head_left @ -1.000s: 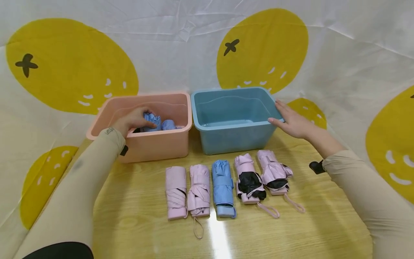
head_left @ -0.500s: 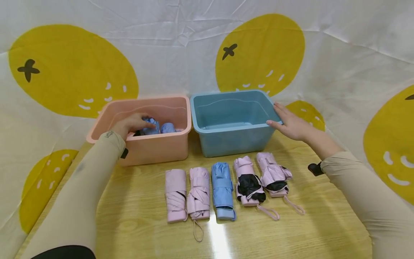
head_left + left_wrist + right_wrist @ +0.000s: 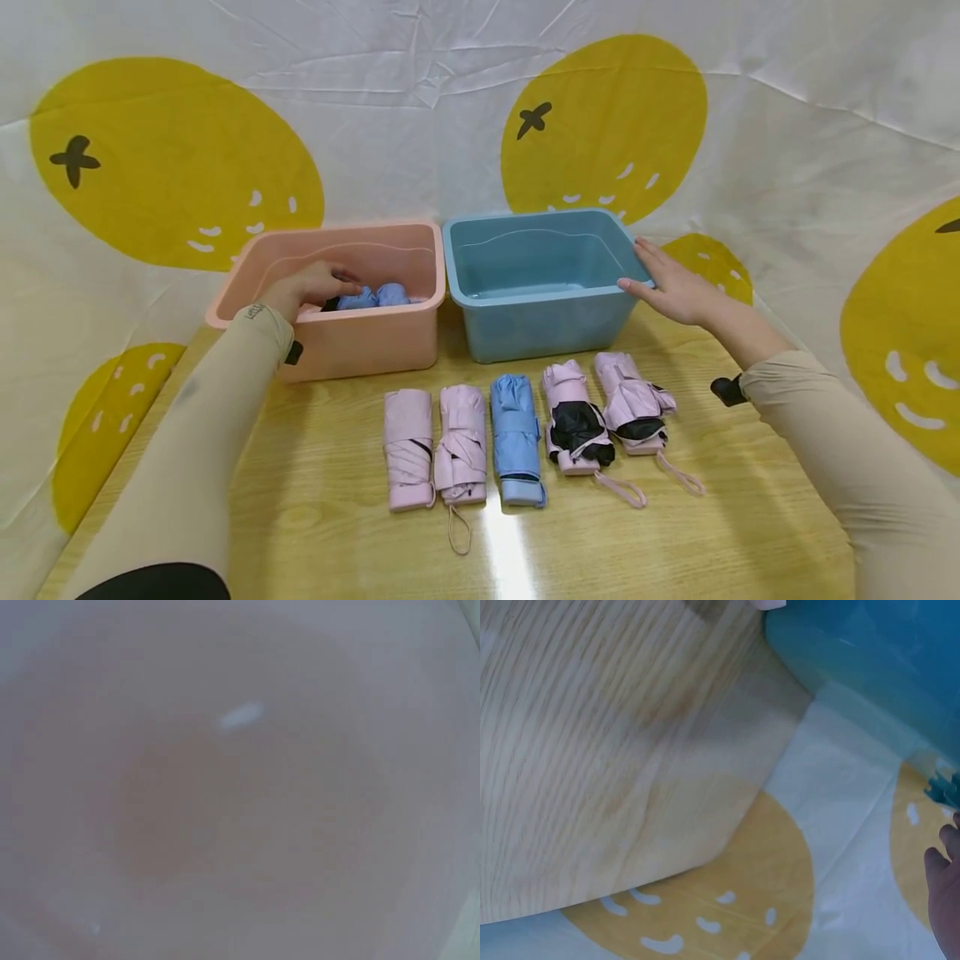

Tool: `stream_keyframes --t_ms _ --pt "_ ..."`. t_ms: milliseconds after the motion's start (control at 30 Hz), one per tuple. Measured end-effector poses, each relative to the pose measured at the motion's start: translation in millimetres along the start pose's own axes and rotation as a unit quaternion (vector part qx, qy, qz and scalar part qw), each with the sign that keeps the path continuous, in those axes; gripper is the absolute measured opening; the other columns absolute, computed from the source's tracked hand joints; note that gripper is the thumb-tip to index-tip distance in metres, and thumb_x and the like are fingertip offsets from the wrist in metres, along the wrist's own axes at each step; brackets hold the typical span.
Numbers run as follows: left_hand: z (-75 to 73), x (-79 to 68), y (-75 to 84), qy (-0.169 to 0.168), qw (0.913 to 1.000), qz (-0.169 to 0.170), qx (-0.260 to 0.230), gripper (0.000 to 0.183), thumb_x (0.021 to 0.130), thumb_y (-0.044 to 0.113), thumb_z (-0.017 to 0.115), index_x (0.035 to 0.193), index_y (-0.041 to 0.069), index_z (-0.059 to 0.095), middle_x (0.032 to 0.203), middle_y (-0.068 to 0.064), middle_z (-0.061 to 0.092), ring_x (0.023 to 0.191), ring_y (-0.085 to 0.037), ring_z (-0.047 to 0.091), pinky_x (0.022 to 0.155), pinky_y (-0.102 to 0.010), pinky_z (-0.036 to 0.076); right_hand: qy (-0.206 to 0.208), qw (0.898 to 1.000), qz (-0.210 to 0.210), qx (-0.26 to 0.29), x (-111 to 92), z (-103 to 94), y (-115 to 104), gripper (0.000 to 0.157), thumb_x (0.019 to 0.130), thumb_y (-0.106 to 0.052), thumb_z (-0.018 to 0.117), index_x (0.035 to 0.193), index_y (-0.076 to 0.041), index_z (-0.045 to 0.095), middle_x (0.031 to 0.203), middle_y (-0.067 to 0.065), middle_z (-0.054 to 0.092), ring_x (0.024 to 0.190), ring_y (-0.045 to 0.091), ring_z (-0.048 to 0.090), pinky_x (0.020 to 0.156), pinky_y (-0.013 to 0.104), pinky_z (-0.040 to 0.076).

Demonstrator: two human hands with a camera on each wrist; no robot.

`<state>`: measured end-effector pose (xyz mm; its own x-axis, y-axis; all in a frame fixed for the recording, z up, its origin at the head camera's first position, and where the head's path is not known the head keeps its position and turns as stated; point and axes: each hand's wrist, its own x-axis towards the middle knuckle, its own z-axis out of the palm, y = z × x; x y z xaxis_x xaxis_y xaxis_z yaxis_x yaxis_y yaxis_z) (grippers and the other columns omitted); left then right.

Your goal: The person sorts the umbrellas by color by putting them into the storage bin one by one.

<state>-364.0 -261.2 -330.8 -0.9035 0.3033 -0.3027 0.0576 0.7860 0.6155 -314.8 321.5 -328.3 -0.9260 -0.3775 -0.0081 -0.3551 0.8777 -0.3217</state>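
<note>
My left hand (image 3: 311, 283) reaches over the front rim of the pink bin (image 3: 360, 342), fingers loosely spread. Just below its fingertips lies a folded blue umbrella (image 3: 357, 298), with a second blue umbrella (image 3: 392, 294) to its right in the bin. My right hand (image 3: 678, 287) rests with straight fingers at the right rim of the blue bin (image 3: 547, 325). In the right wrist view, the fingers (image 3: 949, 840) show at the bin's edge. Close pinkish blur fills the left wrist view, where the left hand is hidden.
In front of the bins lie several folded umbrellas in a row: pink ones (image 3: 408, 450) at both sides and a blue one (image 3: 516, 442) in the middle. Two right-hand pink umbrellas (image 3: 635, 400) show black lining. A white cloth (image 3: 420, 133) with yellow shapes hangs behind the wooden table (image 3: 322, 517).
The blue umbrella at my left hand has sunk lower into the pink bin, and the space between the fingers now shows no umbrella. My right hand has stayed at the blue bin's rim.
</note>
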Motion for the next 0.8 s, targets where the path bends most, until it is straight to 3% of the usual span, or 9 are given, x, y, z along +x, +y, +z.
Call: stream_keyframes --t_ms 333,567,800 --pt "-5.3 -12.2 11.4 0.043 0.9962 0.074 -0.015 0.055 0.110 0.023 0.054 0.156 -0.002 0.040 0.156 -0.029 0.041 0.139 -0.047 0.044 0.111 -0.062 0.042 0.007 1.000 -0.005 0.001 -1.4 -0.2 -1.8 0.087 0.109 -0.054 0.042 0.166 -0.002 0.001 0.174 0.019 -0.006 0.159 0.042 -0.001 0.123 0.066 0.008" --pt "-0.7 -38.6 36.7 0.101 0.9892 0.105 -0.019 0.051 0.109 0.027 0.055 0.155 0.006 0.045 0.149 -0.023 0.051 0.134 -0.041 0.051 0.104 -0.057 0.049 0.010 1.000 -0.008 -0.001 1.6 -2.5 2.4 0.087 0.109 -0.053 0.043 0.166 0.000 0.002 0.173 0.021 -0.005 0.158 0.044 0.000 0.123 0.066 0.009" --pt "19.4 -71.1 55.7 0.174 0.9722 0.154 -0.026 0.051 0.107 0.032 0.059 0.152 0.009 0.050 0.151 -0.017 0.050 0.132 -0.039 0.054 0.101 -0.058 0.050 0.011 1.000 -0.006 -0.003 2.6 -3.0 4.1 0.087 0.110 -0.053 0.042 0.166 0.000 0.002 0.173 0.021 -0.005 0.158 0.043 0.000 0.123 0.065 0.008"
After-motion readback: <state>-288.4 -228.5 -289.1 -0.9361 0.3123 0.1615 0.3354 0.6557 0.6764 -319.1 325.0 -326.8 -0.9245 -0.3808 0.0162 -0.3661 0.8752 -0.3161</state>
